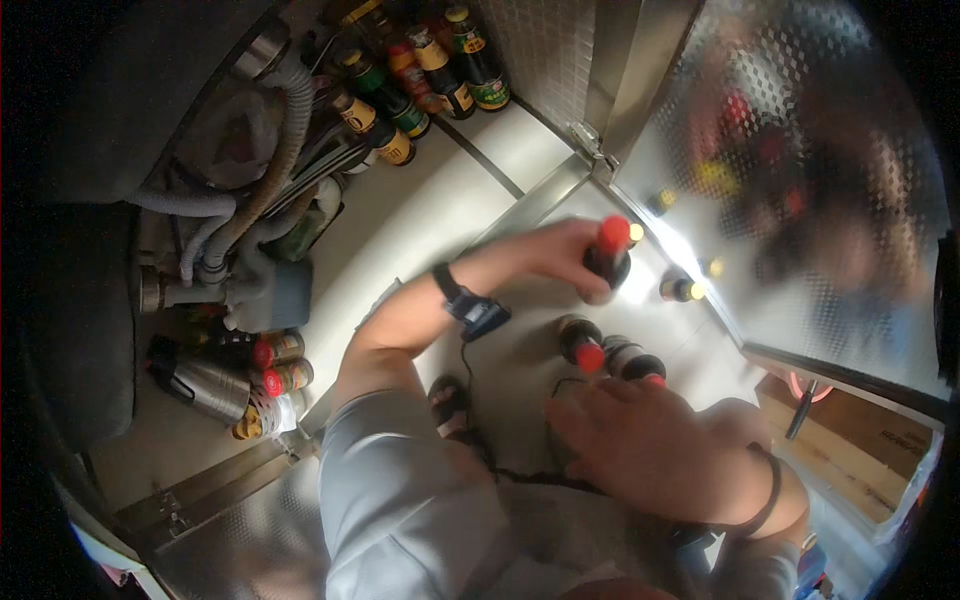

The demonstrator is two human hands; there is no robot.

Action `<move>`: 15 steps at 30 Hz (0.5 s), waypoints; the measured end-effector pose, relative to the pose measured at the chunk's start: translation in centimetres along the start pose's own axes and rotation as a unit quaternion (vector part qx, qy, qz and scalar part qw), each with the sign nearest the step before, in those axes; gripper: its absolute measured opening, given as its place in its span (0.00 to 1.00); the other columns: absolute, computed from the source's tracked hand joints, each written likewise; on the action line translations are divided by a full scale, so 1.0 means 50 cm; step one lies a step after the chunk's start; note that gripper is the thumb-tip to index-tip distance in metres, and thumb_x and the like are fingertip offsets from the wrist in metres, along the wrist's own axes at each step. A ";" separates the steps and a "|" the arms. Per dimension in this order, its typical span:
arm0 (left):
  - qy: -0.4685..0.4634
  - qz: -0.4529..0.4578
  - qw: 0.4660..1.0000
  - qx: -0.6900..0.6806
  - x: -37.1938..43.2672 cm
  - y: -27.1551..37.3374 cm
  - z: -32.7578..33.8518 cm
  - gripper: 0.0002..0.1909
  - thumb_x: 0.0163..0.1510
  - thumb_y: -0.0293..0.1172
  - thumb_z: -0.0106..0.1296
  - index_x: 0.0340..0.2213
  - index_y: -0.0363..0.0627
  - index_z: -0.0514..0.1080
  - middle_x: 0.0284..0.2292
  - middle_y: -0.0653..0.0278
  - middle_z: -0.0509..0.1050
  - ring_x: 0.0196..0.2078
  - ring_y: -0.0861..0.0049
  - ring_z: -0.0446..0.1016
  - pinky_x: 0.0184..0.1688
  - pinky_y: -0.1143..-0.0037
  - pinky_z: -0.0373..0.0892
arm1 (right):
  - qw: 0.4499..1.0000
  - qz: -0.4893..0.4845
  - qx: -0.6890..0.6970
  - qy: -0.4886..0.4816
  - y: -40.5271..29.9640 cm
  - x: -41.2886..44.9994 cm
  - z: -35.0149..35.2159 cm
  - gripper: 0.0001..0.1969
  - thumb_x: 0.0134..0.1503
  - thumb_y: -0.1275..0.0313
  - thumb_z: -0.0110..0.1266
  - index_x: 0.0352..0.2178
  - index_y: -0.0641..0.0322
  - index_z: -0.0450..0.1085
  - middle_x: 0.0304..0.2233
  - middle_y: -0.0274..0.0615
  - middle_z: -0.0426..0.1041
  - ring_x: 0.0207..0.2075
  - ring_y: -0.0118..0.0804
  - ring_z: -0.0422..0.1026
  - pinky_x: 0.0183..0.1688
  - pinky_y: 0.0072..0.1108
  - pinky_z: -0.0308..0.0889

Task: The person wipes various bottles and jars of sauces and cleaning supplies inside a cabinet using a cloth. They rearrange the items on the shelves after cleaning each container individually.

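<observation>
My left hand is closed around a dark glass bottle with a red cap, held above the floor beside the open cabinet. Below it two more dark bottles with red caps stand on the floor: one bottle, and a labelled bottle beside it. My right hand is over the near side of that labelled bottle, with its palm turned down; the bottle's near end is partly hidden, and whether the fingers touch it cannot be told. A bottle with a yellow cap is close to the patterned door.
Inside the cabinet, several sauce bottles stand at the back. Grey drain hoses, a steel thermos jug and red-lidded jars are at the left. The open patterned metal door bounds the right; a cardboard box lies beyond.
</observation>
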State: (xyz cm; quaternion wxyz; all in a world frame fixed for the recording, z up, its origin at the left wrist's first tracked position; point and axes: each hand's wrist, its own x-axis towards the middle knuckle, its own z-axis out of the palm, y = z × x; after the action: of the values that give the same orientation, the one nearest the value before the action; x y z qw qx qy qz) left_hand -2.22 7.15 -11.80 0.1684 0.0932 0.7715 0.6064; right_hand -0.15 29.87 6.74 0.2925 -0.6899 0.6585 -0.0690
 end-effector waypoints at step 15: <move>0.619 -0.104 0.764 0.150 -0.172 -0.135 -0.389 0.33 0.40 0.46 0.64 0.45 0.43 0.67 0.40 0.53 0.75 0.43 0.59 0.73 0.44 0.68 0.68 | 0.999 -0.028 0.031 -0.015 0.000 0.014 -0.013 0.28 0.52 0.61 0.53 0.50 0.68 0.61 0.38 0.51 0.69 0.42 0.48 0.70 0.44 0.32 0.67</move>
State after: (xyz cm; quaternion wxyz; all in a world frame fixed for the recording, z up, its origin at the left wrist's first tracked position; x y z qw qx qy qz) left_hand -1.09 -15.10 -13.02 -0.2993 -0.3594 0.7944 0.3876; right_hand -0.38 28.99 7.07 0.3219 -0.6995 0.6320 -0.0873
